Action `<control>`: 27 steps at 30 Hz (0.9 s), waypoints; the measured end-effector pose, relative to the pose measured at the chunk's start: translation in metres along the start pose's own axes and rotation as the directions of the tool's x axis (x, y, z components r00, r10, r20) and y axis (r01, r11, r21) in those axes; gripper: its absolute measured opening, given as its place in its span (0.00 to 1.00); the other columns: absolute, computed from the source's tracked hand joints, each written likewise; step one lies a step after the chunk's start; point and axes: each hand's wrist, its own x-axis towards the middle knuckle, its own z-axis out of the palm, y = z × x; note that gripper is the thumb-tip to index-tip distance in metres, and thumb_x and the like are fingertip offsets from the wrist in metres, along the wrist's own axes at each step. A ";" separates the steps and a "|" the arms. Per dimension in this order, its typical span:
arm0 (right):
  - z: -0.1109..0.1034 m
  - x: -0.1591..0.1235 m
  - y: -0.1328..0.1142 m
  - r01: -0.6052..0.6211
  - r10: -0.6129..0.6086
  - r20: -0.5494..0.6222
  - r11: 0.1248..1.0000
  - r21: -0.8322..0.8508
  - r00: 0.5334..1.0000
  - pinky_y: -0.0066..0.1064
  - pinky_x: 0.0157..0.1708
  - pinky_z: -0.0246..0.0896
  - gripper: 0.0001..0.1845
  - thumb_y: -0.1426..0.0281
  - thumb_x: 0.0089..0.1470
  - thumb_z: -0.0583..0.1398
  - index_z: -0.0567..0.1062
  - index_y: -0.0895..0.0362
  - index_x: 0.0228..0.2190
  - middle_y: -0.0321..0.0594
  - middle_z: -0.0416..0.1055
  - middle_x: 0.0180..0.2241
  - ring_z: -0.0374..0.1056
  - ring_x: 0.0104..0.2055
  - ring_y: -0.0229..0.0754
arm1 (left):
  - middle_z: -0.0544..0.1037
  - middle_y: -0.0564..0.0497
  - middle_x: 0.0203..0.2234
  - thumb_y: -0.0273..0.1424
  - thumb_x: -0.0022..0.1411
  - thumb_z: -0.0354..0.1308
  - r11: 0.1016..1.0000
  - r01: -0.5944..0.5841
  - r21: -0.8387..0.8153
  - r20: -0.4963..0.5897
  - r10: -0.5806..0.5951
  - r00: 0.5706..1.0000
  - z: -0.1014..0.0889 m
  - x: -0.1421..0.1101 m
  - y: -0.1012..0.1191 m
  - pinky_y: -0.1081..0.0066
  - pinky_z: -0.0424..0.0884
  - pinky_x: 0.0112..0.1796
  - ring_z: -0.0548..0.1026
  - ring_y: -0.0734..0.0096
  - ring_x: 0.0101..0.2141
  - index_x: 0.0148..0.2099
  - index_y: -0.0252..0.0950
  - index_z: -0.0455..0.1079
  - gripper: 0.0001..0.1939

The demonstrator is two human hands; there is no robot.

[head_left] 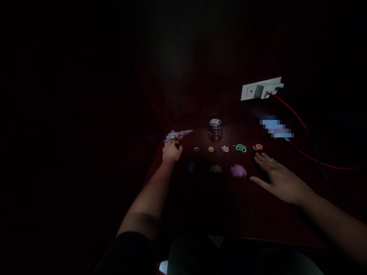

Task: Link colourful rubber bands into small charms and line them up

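My left hand (172, 151) reaches to the near edge of a mixed heap of small coloured elastic bands (175, 135), thumb held apart and fingertips at the bands. My right hand (276, 176) lies spread and open on the dark table, with nothing in it. Close to its thumb is a purple pile of bands (238, 170). Just beyond its fingertips sit orange bands (258, 146). Leftward in that row come green bands (241, 148), pink bands (225, 149), yellow bands (211, 149) and a single pale blue band (196, 149).
A clear lidded jar (215, 127) stands behind the row. Dim yellowish (216, 168) and bluish (191, 166) band piles lie nearer me. A blurred-out bright device (276, 127) and a red cable (315, 158) are at right, below a wall socket (262, 89). The room is dark.
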 end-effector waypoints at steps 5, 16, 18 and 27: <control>0.002 0.000 0.001 0.001 -0.002 -0.010 1.000 -0.018 1.000 0.49 0.63 0.51 0.44 0.48 0.54 0.53 0.60 0.67 0.60 0.55 0.52 0.63 0.47 0.66 0.57 | 0.65 0.48 0.59 0.45 0.61 0.49 0.997 -0.026 0.066 0.075 0.021 0.997 0.003 0.016 -0.002 0.53 0.60 0.54 0.60 0.51 0.58 0.56 0.44 0.67 0.23; -0.015 0.001 -0.011 -0.007 0.012 -0.137 0.999 0.035 0.991 0.50 0.63 0.50 0.45 0.51 0.54 0.56 0.51 0.63 0.64 0.49 0.42 0.67 0.43 0.67 0.58 | 0.69 0.46 0.55 0.42 0.62 0.49 0.989 -0.085 0.124 0.062 0.078 0.995 0.004 0.018 0.001 0.56 0.61 0.53 0.63 0.53 0.55 0.56 0.42 0.66 0.23; -0.017 0.001 -0.013 -0.015 0.022 -0.147 0.998 0.053 0.989 0.50 0.63 0.50 0.45 0.52 0.54 0.57 0.51 0.62 0.64 0.48 0.41 0.67 0.44 0.67 0.59 | 0.67 0.47 0.58 0.43 0.62 0.48 0.988 -0.093 0.121 0.075 0.084 0.994 0.004 0.019 0.001 0.55 0.61 0.53 0.62 0.53 0.56 0.58 0.44 0.64 0.24; -0.017 0.003 -0.014 -0.044 0.061 -0.165 0.994 0.104 0.984 0.49 0.62 0.54 0.43 0.53 0.54 0.57 0.53 0.62 0.63 0.49 0.46 0.66 0.49 0.65 0.58 | 0.71 0.44 0.52 0.43 0.59 0.51 0.997 -0.026 0.069 0.078 0.020 0.997 0.008 0.024 -0.004 0.56 0.61 0.54 0.65 0.54 0.55 0.58 0.41 0.62 0.25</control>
